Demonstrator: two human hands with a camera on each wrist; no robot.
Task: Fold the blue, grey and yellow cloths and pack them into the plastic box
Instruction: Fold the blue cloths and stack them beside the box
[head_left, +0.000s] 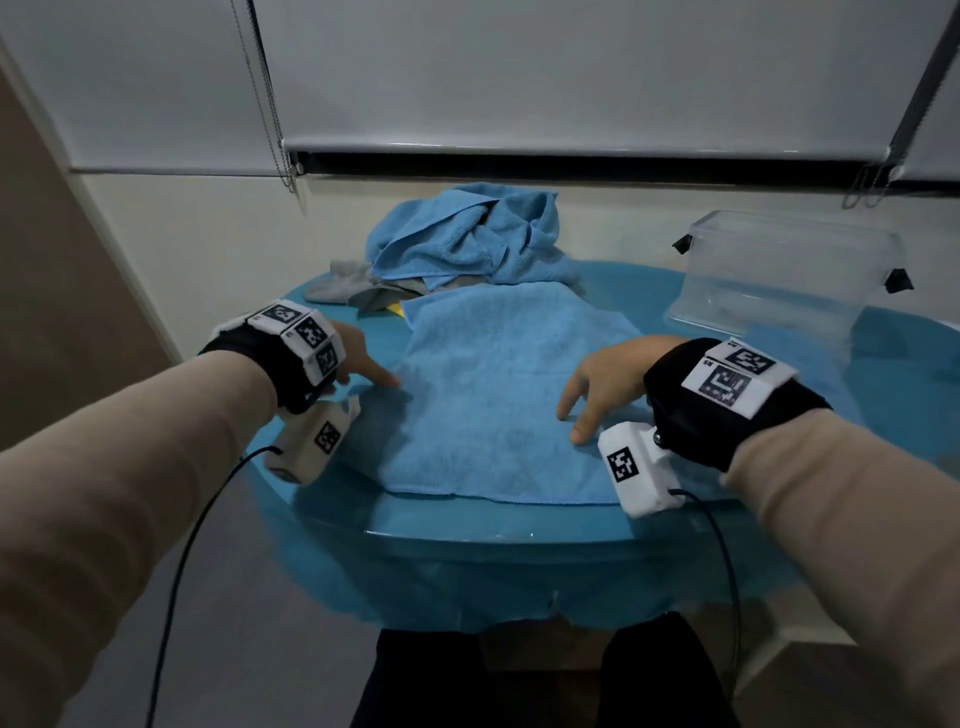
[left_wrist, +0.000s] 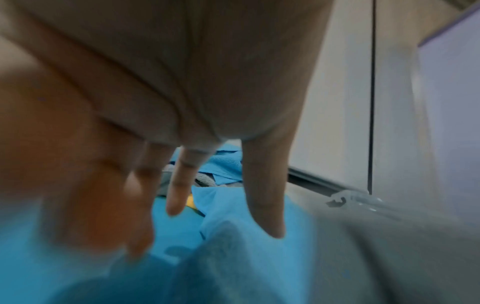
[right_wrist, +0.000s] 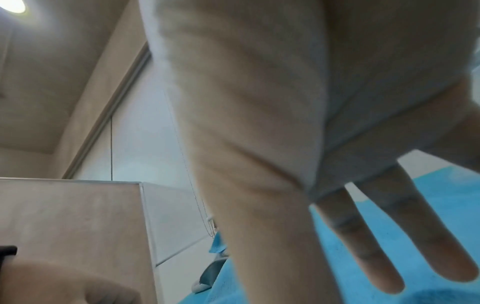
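Observation:
A blue cloth (head_left: 498, 395) lies spread flat on the round blue table (head_left: 467, 530). My left hand (head_left: 363, 364) rests with straight fingers on the cloth's left edge, and in the left wrist view its fingers (left_wrist: 265, 205) reach down to the blue cloth (left_wrist: 233, 246). My right hand (head_left: 597, 395) presses straight fingertips on the cloth's right part; the right wrist view shows its fingers (right_wrist: 376, 246) spread above blue fabric (right_wrist: 428, 195). A crumpled blue cloth (head_left: 467, 234) is heaped behind, over a grey cloth (head_left: 343, 283). A yellow cloth (head_left: 396, 309) barely peeks out. The clear plastic box (head_left: 779, 270) stands at the back right.
The table stands against a wall with lowered window blinds (head_left: 519, 78) and hanging bead chains (head_left: 280, 156). Cables (head_left: 187, 545) run from both wrist cameras. My dark trouser legs (head_left: 519, 675) show below the table's near edge.

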